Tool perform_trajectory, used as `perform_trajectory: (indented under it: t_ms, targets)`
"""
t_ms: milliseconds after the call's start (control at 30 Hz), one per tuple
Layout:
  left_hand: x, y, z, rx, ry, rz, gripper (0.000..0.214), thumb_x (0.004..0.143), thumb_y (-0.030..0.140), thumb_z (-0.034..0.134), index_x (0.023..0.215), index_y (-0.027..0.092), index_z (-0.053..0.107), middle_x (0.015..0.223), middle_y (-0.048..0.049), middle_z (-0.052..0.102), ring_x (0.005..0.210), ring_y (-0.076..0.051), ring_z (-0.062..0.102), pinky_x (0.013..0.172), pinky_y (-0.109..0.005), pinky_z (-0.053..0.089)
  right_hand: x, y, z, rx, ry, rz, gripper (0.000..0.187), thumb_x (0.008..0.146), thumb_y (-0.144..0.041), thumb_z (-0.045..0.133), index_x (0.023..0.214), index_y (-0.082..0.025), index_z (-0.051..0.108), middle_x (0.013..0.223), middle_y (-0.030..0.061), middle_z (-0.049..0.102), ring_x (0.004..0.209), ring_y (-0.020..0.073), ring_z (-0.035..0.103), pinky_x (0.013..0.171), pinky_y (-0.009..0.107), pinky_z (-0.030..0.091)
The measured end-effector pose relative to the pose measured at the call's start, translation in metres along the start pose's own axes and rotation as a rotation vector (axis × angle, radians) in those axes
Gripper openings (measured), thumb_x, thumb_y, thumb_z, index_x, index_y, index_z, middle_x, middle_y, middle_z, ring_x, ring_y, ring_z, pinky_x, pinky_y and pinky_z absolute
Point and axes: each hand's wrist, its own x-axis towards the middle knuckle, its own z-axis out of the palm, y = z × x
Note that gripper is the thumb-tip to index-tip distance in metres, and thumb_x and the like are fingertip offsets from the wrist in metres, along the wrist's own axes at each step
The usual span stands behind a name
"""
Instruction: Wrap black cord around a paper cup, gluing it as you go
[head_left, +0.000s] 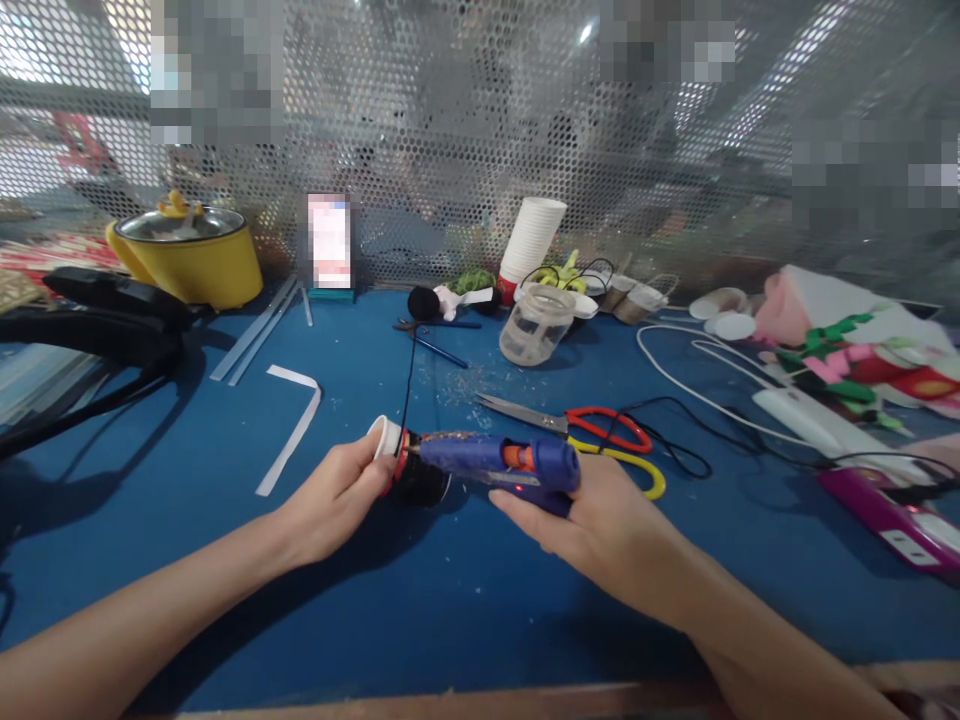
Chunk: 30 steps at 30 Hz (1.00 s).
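My left hand (345,495) is closed around a small paper cup (388,434), tilted on its side, with red showing near its rim and a black winding (422,483) around the far part. A black yarn strand (408,385) runs from the cup back towards a black yarn ball (424,303). In my right hand (600,515) is a blue glue gun (480,457), its nozzle pointing left at the cup's side. Whether the tip touches the cup I cannot tell. Behind the glue gun lie scissors (611,428) with one red and one yellow handle.
A white paper strip (292,430) lies left of the cup. Further back stand a yellow pot (217,265), a lit phone (330,245), stacked paper cups (531,240) and a clear jar (535,327). Cords, a purple power strip (889,520) and craft flowers (840,360) are on the right.
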Motion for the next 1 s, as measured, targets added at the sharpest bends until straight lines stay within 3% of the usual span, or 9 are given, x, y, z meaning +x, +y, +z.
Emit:
perform_trajectory:
  t_ms: [167,567,1000]
  targets:
    - [-0.0004,-0.0014,0.0002,-0.009,-0.015,0.039,0.024,0.085,0.028,0.026,0.076,0.016,0.045,0.067,0.0041,0.040,0.062,-0.009,0.035,0.059,-0.019,0.032,-0.0005,-0.0009,-0.0016,0.007,-0.002,0.020,0.014,0.073,-0.028,0.053,0.061,-0.020,0.053,0.044,-0.0037,0.051,0.045,0.0121,0.051,0.044,0.021,0.040]
    - [0.0007,-0.0004,-0.0007,0.029,-0.019,0.072,0.026,0.085,0.029,0.026,0.078,0.016,0.048,0.070,0.0029,0.044,0.062,-0.009,0.037,0.059,-0.019,0.034,0.0013,0.0008,-0.0009,-0.018,0.007,0.047,0.014,0.072,-0.030,0.054,0.064,-0.019,0.054,0.042,-0.0043,0.048,0.046,0.0135,0.053,0.045,0.022,0.041]
    - [0.0004,-0.0014,-0.0013,0.038,-0.031,0.085,0.025,0.085,0.026,0.026,0.072,0.016,0.044,0.068,0.0038,0.041,0.060,-0.009,0.035,0.056,-0.018,0.032,0.0020,0.0015,-0.0045,0.024,-0.058,0.110,0.020,0.075,-0.034,0.050,0.064,-0.017,0.052,0.039,-0.0054,0.045,0.039,0.0105,0.046,0.041,0.021,0.037]
